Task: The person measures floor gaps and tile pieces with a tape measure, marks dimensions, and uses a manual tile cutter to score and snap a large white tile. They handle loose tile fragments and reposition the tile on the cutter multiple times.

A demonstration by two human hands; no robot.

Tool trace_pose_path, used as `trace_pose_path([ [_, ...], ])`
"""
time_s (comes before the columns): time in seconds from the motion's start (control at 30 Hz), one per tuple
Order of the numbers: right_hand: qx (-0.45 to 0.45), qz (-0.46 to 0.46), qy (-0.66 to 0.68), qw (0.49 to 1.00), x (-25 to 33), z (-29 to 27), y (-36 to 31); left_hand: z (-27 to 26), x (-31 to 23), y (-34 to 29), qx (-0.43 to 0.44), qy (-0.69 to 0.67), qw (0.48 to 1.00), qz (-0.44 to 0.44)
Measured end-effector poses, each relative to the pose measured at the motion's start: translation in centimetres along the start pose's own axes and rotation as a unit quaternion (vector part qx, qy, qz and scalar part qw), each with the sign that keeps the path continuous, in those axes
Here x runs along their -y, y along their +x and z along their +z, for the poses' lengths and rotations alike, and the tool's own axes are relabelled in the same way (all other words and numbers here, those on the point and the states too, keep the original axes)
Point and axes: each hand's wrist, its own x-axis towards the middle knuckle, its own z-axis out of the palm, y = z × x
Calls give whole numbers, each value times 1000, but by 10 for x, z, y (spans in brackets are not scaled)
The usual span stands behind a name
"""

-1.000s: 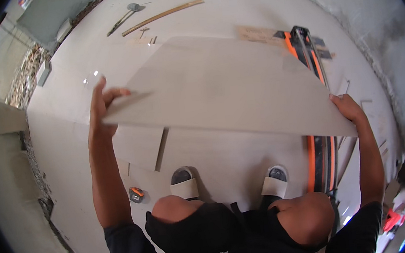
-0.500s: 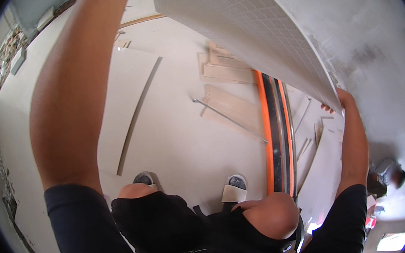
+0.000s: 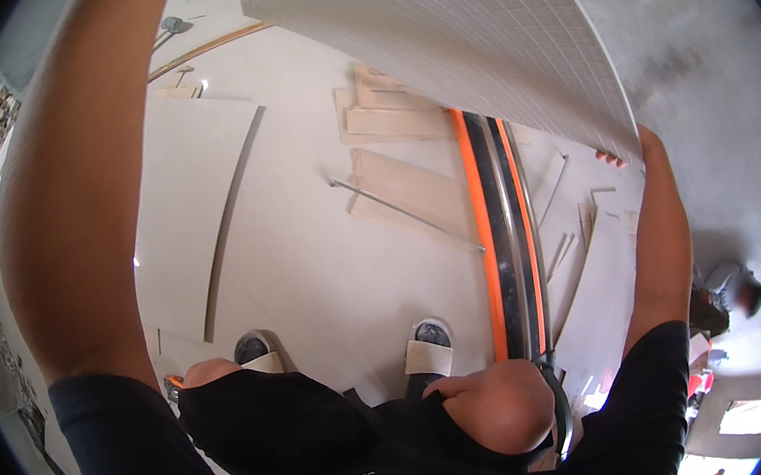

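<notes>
I see pale floor point(image 3: 328, 271), dusty, concrete-looking wall point(image 3: 703, 37) at right. Big tile point(image 3: 462, 43) is raised up near the camera, gridded underside facing me, filling top centre. Right hand point(image 3: 636, 150) grips its lower right corner, fingertips curled over the edge. Left hand out of frame above; only the left forearm point(image 3: 77, 177) shows, so I can't tell its grip. Below: orange-railed tile cutter point(image 3: 501, 234) on the floor, offcut strips point(image 3: 404, 193) beside it, thin metal rod point(image 3: 406, 216) across them, large tile slab point(image 3: 182, 203) lying left. The raised tile hides the cutter's far end.
</notes>
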Motion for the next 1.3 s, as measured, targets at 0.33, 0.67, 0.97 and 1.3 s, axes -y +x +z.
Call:
trace_pose_path([
  [0.33, -27, -14, -9, 999, 10, 15, -17, -4, -2, -2, 1, 0, 1000, 10],
  [0.67, -91, -61, -120, 987, 5, 47, -35, -28, -2, -38, -50, 45, 997, -35],
  [0.97, -165, -131, -122, 970, -87, 150, -30, -132, 35, -137, 42, 643, 710, 283],
  [1.3, -207, -122, -9, 971, -180, 281, 8, -201, 80, -230, 35, 149, 952, -265],
])
